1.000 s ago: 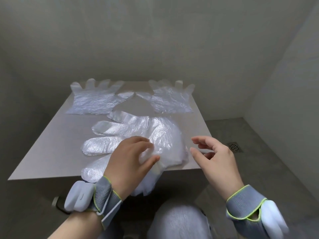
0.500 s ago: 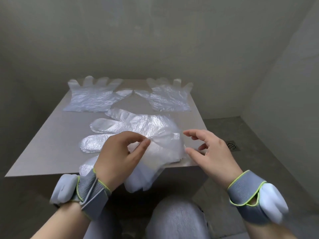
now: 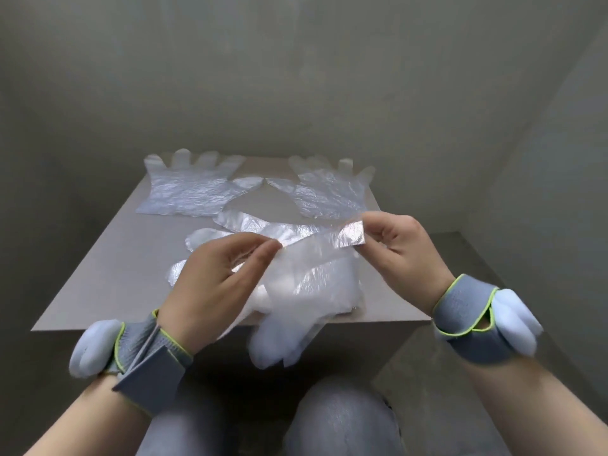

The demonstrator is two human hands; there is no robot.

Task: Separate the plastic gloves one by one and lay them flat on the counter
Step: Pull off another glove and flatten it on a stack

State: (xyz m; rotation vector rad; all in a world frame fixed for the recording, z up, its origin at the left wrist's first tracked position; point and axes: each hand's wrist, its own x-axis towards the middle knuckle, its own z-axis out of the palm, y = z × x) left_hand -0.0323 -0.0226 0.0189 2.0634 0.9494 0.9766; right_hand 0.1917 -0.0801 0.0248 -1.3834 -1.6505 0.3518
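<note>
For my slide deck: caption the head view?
Both hands pinch a plastic glove above two laid flat.

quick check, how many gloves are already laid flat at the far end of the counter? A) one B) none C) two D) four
C: two gloves lie spread at the far end, the left flat glove and the right flat glove, thumbs pointing toward each other; the rest sit bunched near both hands.

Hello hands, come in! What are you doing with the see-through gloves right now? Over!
Left hand and right hand both pinching one clear plastic glove, lifted off the pile. Two clear gloves flat at the grey counter's far end. Nothing in the way.
</note>
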